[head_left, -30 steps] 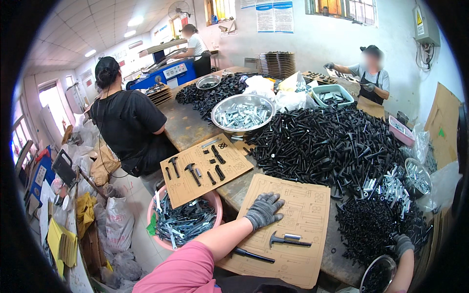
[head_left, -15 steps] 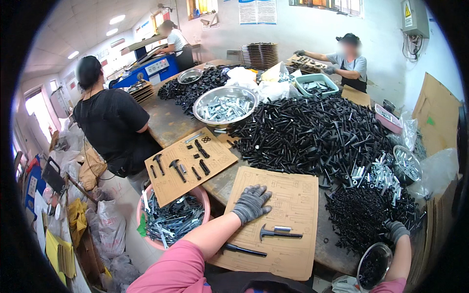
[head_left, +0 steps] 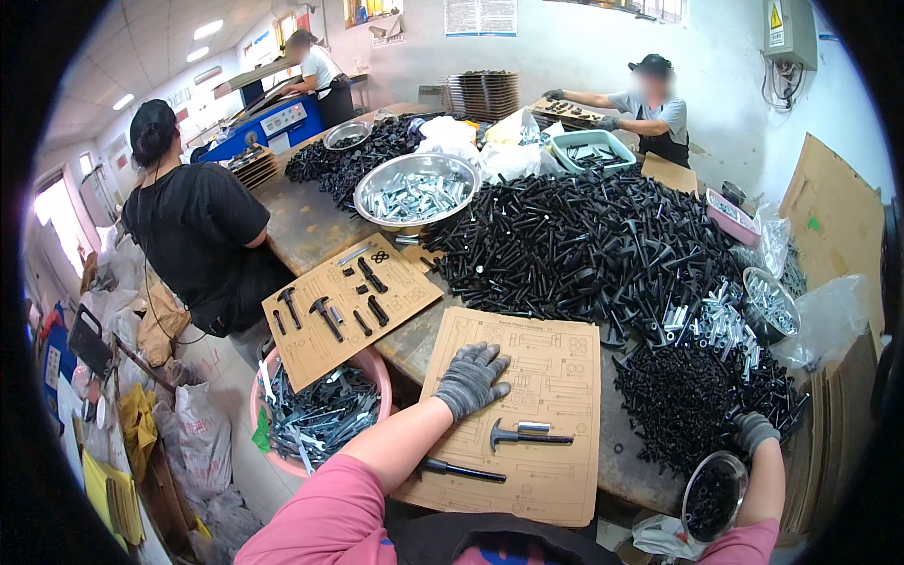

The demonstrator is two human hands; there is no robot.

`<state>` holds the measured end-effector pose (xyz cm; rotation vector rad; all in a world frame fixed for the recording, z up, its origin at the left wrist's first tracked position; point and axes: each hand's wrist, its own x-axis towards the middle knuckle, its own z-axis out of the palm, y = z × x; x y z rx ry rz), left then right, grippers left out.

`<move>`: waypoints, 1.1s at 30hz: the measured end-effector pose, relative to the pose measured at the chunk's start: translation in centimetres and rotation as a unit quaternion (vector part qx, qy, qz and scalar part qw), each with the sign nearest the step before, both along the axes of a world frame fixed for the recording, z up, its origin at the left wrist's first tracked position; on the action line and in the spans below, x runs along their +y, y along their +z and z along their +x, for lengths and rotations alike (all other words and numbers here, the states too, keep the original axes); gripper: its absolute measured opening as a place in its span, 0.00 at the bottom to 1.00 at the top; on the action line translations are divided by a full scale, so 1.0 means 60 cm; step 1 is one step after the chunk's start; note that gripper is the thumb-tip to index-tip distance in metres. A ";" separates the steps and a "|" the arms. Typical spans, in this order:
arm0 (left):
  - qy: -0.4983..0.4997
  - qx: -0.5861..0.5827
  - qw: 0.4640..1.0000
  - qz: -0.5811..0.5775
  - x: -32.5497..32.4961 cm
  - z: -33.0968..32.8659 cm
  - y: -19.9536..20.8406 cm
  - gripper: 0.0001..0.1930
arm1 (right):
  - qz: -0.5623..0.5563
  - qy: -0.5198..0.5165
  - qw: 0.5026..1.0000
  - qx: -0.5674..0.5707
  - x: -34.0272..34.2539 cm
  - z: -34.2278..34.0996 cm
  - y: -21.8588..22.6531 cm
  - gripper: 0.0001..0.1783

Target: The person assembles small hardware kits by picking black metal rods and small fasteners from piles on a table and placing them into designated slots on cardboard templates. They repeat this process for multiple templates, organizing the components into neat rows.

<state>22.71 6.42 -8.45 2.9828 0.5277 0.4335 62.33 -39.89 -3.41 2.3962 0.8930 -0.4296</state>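
My left hand [head_left: 474, 381], in a grey glove, lies flat with fingers spread on a printed cardboard sheet [head_left: 556, 372]. Below it on the sheet rest a black hammer-shaped piece [head_left: 541, 438], a short silver tube [head_left: 534, 427] and a longer black handle-like piece [head_left: 463, 470], partly behind my forearm. On the right, my gloved right hand [head_left: 756, 433] reaches to the edge of a heap of small black parts [head_left: 673, 405]. Its fingers look drawn together at the heap; whatever they hold is too small to make out. A clear bowl of black rings [head_left: 713, 497] stands beside that wrist.
A large black heap of parts [head_left: 584, 245] covers the table's middle. A second board with pieces [head_left: 330, 344] overhangs a pink tub of wrenches [head_left: 325, 414]. A metal bowl of silver tubes [head_left: 417, 191] stands behind. Co-workers [head_left: 193, 226] are at the left and far side.
The whole view has shifted slightly, so everything sits a little further left and higher. My left hand stays on the sheet, and my right hand stays at the small black parts.
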 end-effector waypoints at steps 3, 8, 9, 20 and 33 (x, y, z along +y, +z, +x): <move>0.004 0.002 1.000 0.001 0.001 -0.003 0.000 0.27 | 0.091 0.016 0.996 -0.006 -0.007 -0.013 0.020 0.22; -0.002 0.008 1.000 -0.007 -0.001 -0.001 0.005 0.27 | 0.117 0.004 0.991 -0.061 -0.014 -0.001 0.016 0.18; -0.001 0.010 1.000 -0.006 -0.001 -0.002 0.007 0.27 | 0.136 -0.016 0.987 -0.080 -0.008 -0.006 0.023 0.18; -0.001 0.036 0.998 -0.055 0.002 0.006 0.015 0.30 | 0.616 0.097 0.773 -0.116 0.095 -0.080 0.114 0.14; -0.101 -0.081 0.763 -0.634 -0.098 0.064 0.155 0.17 | 0.744 -0.066 0.481 0.460 0.455 -0.403 0.071 0.12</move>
